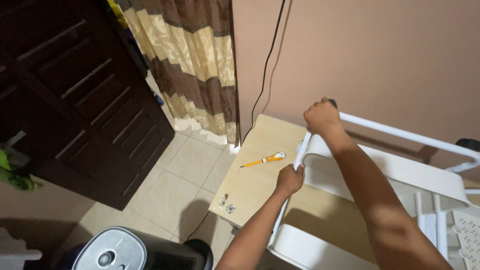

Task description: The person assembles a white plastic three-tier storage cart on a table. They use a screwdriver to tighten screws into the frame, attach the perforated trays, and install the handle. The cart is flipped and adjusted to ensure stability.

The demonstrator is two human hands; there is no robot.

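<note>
Two hands: both are closed on a white frame (400,170) lying across a light wooden table (260,180).
Left hand (290,179): fingers are wrapped around a thin upright tube of the frame, near the table's middle.
Right hand (322,116): fingers are clamped over the top corner, where a long rail is met.
Handling: the frame is judged stiff, smooth and fairly light; the tubes are best gripped near the joints.
Nearby: a yellow screwdriver (264,160) and small fittings (226,203) are seen on the table; a curtain (195,65) hangs behind.
</note>
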